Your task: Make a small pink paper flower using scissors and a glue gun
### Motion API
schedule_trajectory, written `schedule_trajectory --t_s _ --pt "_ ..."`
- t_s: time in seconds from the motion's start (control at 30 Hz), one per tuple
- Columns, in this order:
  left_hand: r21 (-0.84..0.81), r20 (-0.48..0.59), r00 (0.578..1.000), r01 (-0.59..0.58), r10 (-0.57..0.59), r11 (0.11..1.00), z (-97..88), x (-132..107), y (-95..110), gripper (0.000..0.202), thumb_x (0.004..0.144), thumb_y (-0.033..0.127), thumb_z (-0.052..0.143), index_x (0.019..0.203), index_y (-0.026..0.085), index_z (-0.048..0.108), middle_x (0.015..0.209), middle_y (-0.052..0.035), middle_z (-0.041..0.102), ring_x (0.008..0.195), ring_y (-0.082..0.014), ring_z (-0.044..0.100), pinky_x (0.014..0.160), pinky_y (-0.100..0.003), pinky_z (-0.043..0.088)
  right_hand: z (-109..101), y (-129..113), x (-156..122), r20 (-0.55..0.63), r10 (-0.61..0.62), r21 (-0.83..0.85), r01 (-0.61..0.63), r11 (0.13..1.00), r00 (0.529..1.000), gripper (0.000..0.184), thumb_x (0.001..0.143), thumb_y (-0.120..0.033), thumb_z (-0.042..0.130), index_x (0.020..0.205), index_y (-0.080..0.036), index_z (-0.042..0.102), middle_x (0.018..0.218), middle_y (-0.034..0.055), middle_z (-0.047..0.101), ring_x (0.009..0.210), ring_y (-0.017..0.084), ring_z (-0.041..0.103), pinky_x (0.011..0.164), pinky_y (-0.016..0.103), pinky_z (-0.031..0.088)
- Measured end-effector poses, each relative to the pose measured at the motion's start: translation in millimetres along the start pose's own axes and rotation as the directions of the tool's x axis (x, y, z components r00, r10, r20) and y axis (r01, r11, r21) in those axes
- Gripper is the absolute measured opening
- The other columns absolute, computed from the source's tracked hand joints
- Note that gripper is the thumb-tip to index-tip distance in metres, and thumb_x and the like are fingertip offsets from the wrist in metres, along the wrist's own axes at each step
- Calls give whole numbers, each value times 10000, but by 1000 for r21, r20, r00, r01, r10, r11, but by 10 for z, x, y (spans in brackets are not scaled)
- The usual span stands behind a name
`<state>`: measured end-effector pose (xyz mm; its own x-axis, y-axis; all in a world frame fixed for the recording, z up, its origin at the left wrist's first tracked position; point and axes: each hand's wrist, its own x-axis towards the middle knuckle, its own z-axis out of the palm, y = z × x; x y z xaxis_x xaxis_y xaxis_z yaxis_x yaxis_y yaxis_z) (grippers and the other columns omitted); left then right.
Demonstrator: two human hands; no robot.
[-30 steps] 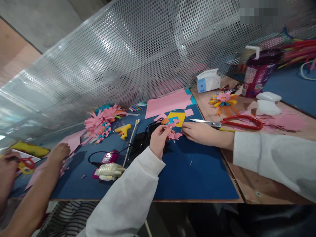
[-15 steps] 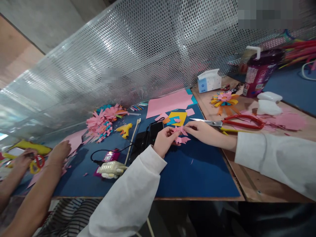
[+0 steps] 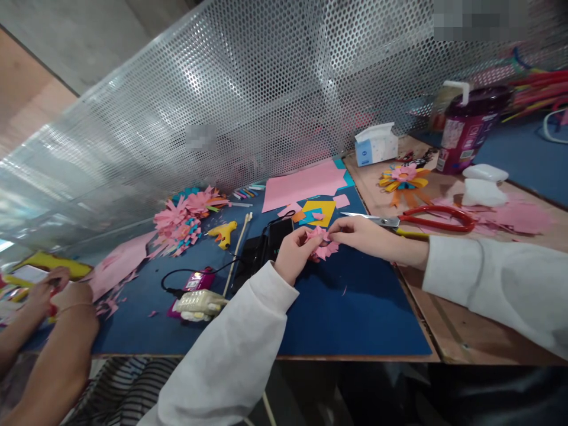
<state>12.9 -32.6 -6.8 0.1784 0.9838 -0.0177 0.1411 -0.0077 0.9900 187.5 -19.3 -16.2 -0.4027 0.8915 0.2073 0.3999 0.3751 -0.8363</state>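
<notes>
A pink paper flower (image 3: 325,251) with pointed, cut edges is held between my two hands over the blue mat (image 3: 355,319). My left hand (image 3: 294,255) pinches it from the left side. From the right, my right hand (image 3: 358,234) has its thumb and forefinger closed on the flower's edge. Just beyond my fingers lie a yellow paper piece (image 3: 326,211) and small blue and orange scraps. Red-handled scissors (image 3: 437,219) rest to the right, behind my right wrist. A dark phone (image 3: 281,229) lies by my left hand.
A yellow glue gun (image 3: 224,233), a wooden stick (image 3: 238,251) and pink paper fringes (image 3: 177,222) lie to the left. A co-worker's hands (image 3: 66,296) are at the far left. A purple cup (image 3: 469,130), tissue pack (image 3: 376,145) and finished flower (image 3: 404,177) stand at right.
My hands have drawn slightly closer together, and the pink paper flower has turned and shifted a little left. The co-worker's nearer hand has moved left, off the pink sheet.
</notes>
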Motion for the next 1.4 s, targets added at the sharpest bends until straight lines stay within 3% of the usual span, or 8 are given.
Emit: schedule_trajectory --t_s 0.17,0.4,0.57,0.73,0.93,1.1,1.27,1.4 --pt "-26 -62 998 -16 15 1000 0 8 24 232 636 359 704 689 167 585 663 -12 652 555 -128 570 460 -236 484 -40 28 117 -48 50 -82 -54 995 998 309 869 -308 417 940 -172 684 806 21 690 543 101 521 514 230 386" --pt "-114 -141 990 -2 -15 993 -11 33 41 232 608 352 706 701 163 608 658 -15 632 595 -142 572 438 -225 467 87 208 566 -234 0 -400 -96 911 972 198 808 -306 561 807 -156 689 923 128 655 935 261 506 743 346 357" --pt "-164 -167 986 -15 -13 986 -30 36 46 282 593 384 727 694 158 593 674 -20 623 632 -153 588 447 -228 468 223 281 600 -289 -50 -505 -107 857 956 163 802 -252 547 698 -189 656 893 91 655 965 278 456 764 374 287" --pt "-189 -233 973 -50 5 981 -52 56 26 300 593 394 732 718 151 608 746 -16 632 598 -113 553 485 -232 482 138 309 535 -216 -115 -563 -28 826 970 235 839 -203 456 897 -186 682 943 104 660 923 264 481 699 348 313" --pt "-202 -290 957 -90 28 975 -65 76 19 252 618 369 711 726 157 627 738 3 631 593 -89 541 507 -200 457 93 348 590 81 -291 -639 274 718 953 517 767 -23 474 1197 -276 609 1312 65 535 1053 276 449 809 381 337" --pt "-210 -320 947 -93 22 973 -49 72 22 262 603 374 726 709 159 620 687 14 618 574 -89 540 493 -192 442 158 322 649 208 -347 -633 396 665 914 297 800 -58 483 939 -188 712 1323 71 545 1151 320 399 872 425 305" --pt "-249 -274 962 -52 -19 967 -50 59 12 255 613 364 718 731 161 619 738 -2 642 614 -103 565 495 -196 453 169 314 657 166 -360 -576 387 720 918 194 826 -115 521 842 -153 710 964 116 694 1031 284 491 871 427 314" --pt "-241 -302 953 -55 -21 969 -69 73 0 260 609 370 721 721 161 614 706 4 618 598 -100 554 491 -198 450 80 321 647 7 -330 -471 294 832 944 176 832 -181 561 947 -164 693 970 102 695 965 256 551 848 407 375"
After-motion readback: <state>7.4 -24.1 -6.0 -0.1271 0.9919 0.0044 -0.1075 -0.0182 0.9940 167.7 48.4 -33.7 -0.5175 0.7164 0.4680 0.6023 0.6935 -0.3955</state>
